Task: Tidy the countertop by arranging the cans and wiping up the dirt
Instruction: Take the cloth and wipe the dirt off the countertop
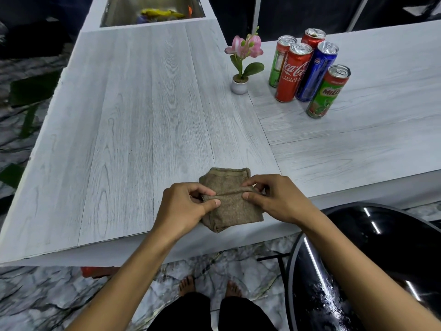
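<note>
A folded brown cloth (229, 209) lies near the front edge of the pale wood-grain countertop (143, 130). My left hand (183, 206) pinches its left side at a fold line, and my right hand (274, 199) pinches the same fold from the right. Several upright cans stand grouped at the back right: a red Coca-Cola can (292, 72), a blue can (316, 72), a green Milo can (328, 91), a green-and-red can (279, 60) and a red can (312, 38) behind them.
A small white pot with a pink orchid (243, 60) stands just left of the cans. A steel sink (152, 13) holding yellow items is set at the far end. A glossy black chair (372, 259) sits at my right, below the counter edge.
</note>
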Motion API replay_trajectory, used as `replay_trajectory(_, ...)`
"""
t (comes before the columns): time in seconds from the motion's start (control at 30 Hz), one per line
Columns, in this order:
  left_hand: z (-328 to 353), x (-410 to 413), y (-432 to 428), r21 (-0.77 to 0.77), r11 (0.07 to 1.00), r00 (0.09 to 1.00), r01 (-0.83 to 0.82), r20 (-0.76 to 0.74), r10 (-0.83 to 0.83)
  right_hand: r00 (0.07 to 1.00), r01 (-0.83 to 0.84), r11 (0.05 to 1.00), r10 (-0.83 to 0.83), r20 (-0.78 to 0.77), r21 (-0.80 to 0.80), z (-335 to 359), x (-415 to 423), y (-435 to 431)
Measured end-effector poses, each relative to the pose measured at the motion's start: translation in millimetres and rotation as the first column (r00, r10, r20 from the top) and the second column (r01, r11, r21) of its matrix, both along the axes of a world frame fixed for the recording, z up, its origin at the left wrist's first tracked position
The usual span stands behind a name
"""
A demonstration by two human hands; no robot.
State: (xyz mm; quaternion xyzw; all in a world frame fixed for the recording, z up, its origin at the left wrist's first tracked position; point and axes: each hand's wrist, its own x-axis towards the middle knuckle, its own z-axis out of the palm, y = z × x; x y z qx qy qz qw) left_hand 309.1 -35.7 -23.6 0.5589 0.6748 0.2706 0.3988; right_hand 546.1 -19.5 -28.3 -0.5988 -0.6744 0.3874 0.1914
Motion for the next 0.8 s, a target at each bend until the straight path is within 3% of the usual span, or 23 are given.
replay_trajectory(0.4, -0.6, -0.9, -22.1, -0.030, 1.000, 0.992, 0.004, 0.129, 0.000, 0.998, 0.053, 0.998, -0.054, -0.039, -0.028, 1.2, 6.1, -33.4)
replay_trajectory(0.8, 0.8, -14.9, -52.3, -0.037, 0.987, 0.974, 0.157, 0.168, -0.149, 0.979, 0.184, 0.980, -0.189, -0.078, -0.076, 12.2, -5.6, -99.2)
